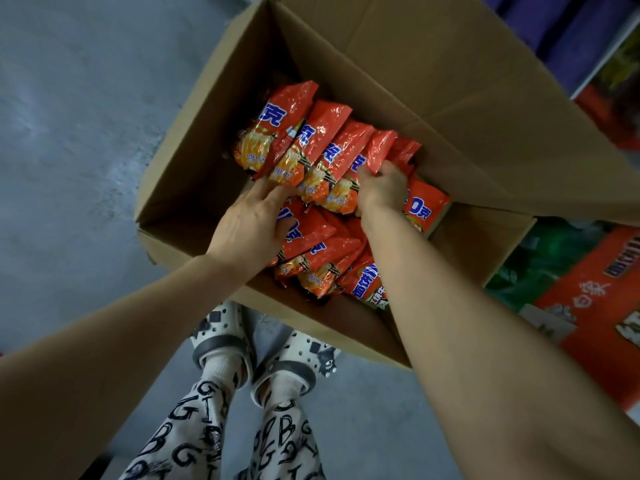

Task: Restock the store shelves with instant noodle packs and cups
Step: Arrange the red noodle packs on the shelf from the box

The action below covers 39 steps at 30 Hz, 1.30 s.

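Two curled grips on noodle packs (311, 143) in box (207, 133): L hand (252, 230) left end, R hand (382, 188) right.

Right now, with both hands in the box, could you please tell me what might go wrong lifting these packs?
The left hand and right hand squeeze a loose row of packs from its ends only, so middle packs may slip out. The row could also catch on the flap close beside the right hand.
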Tool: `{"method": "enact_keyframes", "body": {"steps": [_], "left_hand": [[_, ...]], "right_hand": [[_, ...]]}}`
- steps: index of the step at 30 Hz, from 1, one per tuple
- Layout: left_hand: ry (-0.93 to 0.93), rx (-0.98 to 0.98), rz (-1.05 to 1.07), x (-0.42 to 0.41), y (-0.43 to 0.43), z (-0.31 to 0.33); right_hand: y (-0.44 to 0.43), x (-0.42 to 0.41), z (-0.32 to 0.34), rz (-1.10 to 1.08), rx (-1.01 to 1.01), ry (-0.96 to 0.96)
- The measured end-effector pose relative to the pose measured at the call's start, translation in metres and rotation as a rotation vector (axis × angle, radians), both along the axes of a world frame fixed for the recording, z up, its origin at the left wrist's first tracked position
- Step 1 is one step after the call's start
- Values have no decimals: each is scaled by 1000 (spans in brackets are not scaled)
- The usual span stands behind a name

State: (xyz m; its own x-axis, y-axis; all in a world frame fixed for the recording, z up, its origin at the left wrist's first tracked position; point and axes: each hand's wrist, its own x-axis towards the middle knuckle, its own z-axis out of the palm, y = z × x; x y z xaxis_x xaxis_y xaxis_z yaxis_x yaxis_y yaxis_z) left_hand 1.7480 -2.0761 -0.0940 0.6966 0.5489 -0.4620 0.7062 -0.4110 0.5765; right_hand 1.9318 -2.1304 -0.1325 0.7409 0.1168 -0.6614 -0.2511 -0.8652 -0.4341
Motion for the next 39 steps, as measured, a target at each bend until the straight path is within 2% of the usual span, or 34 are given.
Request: {"method": "enact_keyframes", "body": {"steps": [4, 11, 14, 17, 20, 23, 26, 29, 33, 39], "left_hand": [[6, 2, 10, -3, 5, 14], [-1, -4, 62, 5, 10, 66], [26, -63, 120, 13, 10, 81], [81, -231, 241, 22, 12, 101], [75, -557, 424, 25, 14, 113], [12, -842, 696, 22, 13, 114], [-40, -854, 814, 15, 11, 106], [-20, -775, 851, 2, 12, 92], [13, -676, 887, -13, 14, 70], [-29, -598, 907, -18, 18, 43]], "right_hand": [[-11, -8, 22, -33, 121, 80], [-60, -6, 90, -402, 298, 268], [-78, 5, 115, -524, 320, 341], [-90, 11, 138, -569, 361, 482], [-90, 9, 151, -512, 404, 614], [-83, 0, 152, -400, 404, 651], [-77, -9, 138, -223, 314, 566], [-70, -13, 120, -12, 186, 402], [-54, -5, 101, 142, 110, 161], [-29, 23, 56, 198, -55, -30]]}}
